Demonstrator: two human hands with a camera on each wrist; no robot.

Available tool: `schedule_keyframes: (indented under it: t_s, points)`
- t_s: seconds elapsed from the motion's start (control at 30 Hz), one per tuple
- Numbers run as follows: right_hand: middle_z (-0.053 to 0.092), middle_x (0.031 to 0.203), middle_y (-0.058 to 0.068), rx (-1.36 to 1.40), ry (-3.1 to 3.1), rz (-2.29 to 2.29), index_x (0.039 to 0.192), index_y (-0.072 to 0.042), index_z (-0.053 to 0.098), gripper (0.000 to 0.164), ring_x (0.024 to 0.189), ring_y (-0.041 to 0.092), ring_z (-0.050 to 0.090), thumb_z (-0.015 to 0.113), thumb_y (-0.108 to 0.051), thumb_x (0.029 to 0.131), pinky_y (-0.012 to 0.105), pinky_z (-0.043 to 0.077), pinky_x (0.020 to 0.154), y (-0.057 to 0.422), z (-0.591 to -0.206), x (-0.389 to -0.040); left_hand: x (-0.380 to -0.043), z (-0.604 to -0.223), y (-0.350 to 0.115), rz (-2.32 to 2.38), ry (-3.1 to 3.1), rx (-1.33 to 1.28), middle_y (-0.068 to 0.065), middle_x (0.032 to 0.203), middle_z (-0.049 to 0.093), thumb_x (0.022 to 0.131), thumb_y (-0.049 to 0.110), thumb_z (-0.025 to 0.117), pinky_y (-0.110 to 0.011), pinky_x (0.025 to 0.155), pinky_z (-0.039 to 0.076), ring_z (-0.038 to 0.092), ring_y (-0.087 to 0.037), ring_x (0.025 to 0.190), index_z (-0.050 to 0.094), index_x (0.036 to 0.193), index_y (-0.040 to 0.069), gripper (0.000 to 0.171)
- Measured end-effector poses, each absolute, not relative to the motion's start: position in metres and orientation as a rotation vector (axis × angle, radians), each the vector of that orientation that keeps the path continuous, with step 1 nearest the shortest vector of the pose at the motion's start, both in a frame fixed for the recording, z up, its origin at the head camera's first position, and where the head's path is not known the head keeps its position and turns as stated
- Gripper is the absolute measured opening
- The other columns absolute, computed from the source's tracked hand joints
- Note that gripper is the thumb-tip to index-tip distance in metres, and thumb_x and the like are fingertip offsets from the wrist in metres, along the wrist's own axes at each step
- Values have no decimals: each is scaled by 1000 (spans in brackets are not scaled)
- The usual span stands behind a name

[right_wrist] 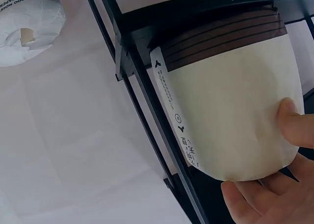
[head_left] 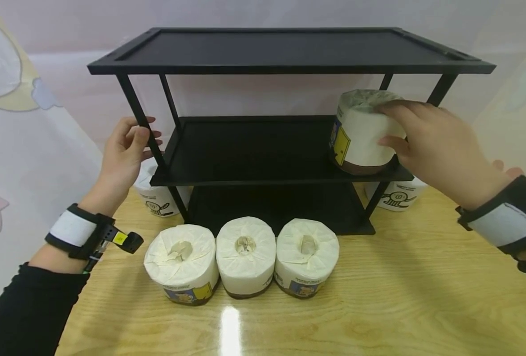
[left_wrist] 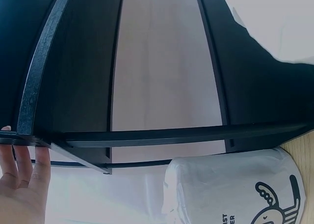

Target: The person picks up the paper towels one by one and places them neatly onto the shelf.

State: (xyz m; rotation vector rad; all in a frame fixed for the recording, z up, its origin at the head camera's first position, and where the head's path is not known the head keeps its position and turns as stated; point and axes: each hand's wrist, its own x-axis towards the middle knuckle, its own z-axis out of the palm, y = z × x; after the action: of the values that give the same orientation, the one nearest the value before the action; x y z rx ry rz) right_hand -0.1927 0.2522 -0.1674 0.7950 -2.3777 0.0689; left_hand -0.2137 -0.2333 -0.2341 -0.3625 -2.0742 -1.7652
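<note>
1. A black three-tier rack was seen standing on a wooden table, with a pale curtain behind it.
2. A wrapped paper roll was held by the right hand at the right end of the rack's middle shelf, its brown-banded base resting on or just above the shelf's front edge; which of the two could not be told.
3. The right hand's fingers were curled over the roll's top and side, and the thumb was pressed against its near face. In the right wrist view the same roll was shown with the thumb on its wrapper and a printed label strip running down its left edge.
4. The rack's front left post was gripped by the left hand, with the fingers wrapped round it just above the middle shelf. In the left wrist view only the fingertips were shown, laid against the black frame.
5. Three more wrapped rolls were lined up side by side, touching, on the table in front of the rack, with their twisted paper tops facing the camera.
6. Another roll was placed on the table behind the left post, partly hidden by the left hand and the frame.
7. A further roll with a cartoon print was set on the table beside the right legs, below the right hand.
8. Black sleeves and strapped wrist cameras were worn on both forearms.
</note>
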Motion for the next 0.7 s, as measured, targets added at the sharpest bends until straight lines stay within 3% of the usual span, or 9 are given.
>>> schedule_keyframes:
  t_s: [0.13,0.37,0.57,0.7]
  points:
    - [62,110,30,769,-2384,49,133,5,53,59,98,51,59,79,2,80,62,47,78,253,-170,-195,-216,-234,-230,-1762,-2082,-352,-1,108,64,94,41,59,-22,88,53,62,-18,103,60,124,18,38]
    - [62,116,30,739,-2395,75,131,6,54,59,106,52,56,80,4,77,64,45,87,260,-174,-196,-225,-237,-221,-1676,-2191,-322,-7,116,62,98,42,53,-31,95,52,62,-15,104,57,127,20,37]
    - [62,119,30,707,-2413,83,131,5,55,58,106,53,56,80,3,78,64,45,87,261,-177,-199,-227,-240,-221,-1665,-2190,-342,-2,114,63,98,41,53,-26,91,53,60,-15,108,58,126,22,34]
    - [61,120,30,699,-2434,86,130,6,56,57,106,52,56,80,4,78,64,45,86,258,-174,-205,-228,-241,-221,-1672,-2175,-340,-6,115,63,98,42,53,-24,90,52,61,-14,106,58,126,21,36]
